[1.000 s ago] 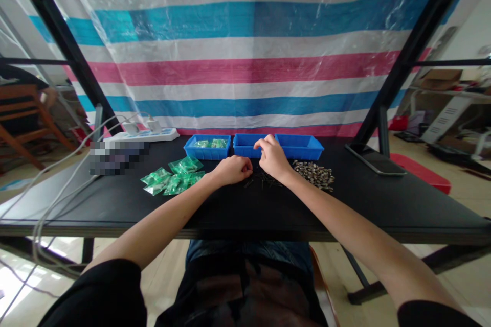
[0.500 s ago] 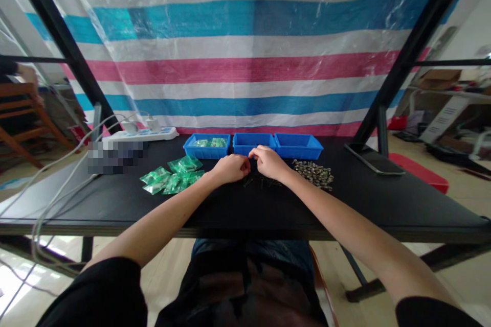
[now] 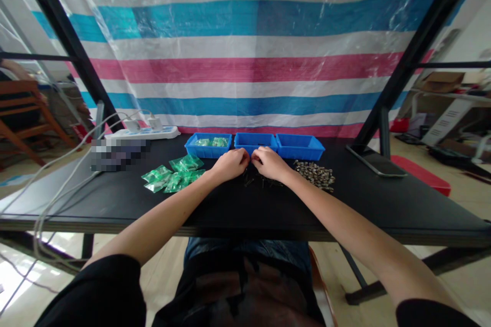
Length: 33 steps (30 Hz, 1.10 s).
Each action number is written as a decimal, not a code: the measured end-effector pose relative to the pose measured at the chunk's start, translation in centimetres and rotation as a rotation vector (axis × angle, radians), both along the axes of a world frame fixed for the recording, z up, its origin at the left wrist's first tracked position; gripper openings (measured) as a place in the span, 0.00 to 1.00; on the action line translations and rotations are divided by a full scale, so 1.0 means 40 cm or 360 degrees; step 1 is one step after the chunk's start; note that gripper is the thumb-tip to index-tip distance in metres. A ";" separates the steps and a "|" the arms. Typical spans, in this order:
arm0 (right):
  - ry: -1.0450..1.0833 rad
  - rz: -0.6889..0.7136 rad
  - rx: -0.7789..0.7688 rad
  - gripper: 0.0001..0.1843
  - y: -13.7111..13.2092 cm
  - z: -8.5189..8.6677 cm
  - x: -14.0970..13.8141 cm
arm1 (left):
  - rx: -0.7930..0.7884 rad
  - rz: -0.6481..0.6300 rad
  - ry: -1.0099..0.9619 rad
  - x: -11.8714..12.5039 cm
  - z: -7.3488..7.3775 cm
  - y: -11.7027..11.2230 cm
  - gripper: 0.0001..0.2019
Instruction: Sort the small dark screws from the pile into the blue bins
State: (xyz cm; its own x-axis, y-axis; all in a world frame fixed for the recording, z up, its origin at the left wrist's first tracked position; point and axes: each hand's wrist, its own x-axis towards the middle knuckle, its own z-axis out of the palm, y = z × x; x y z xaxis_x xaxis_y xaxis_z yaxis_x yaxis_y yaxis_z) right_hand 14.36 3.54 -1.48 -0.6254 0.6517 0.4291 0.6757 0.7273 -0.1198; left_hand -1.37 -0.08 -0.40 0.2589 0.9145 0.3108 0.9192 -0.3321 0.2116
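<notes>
My left hand (image 3: 232,163) and my right hand (image 3: 267,162) meet closely over the middle of the black table, fingertips curled toward each other. Both look closed in a pinch; whatever lies between the fingers is too small or hidden to name. Below them lie a few thin dark screw-like pieces (image 3: 249,182). Right of my right hand spreads a pile of small metal pieces (image 3: 315,176). On the left are several green-and-clear plastic packets (image 3: 172,176). Just behind my hands stands the middle blue bin (image 3: 255,139), partly covered by them.
A left blue bin (image 3: 208,152) holds small packets; a right blue bin (image 3: 300,150) adjoins the middle one. A phone (image 3: 376,161) lies at the right. A white power strip (image 3: 143,134) with cables sits at the back left. A red stool (image 3: 422,176) stands beyond the right edge.
My left hand has lifted slightly and moved back toward the bins, and its fingertips now sit level with my right hand's. My right hand has barely moved.
</notes>
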 end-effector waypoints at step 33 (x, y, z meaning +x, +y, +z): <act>0.0063 -0.0196 -0.0071 0.06 -0.024 0.014 -0.004 | -0.0178 0.0027 0.0253 0.008 0.005 -0.010 0.14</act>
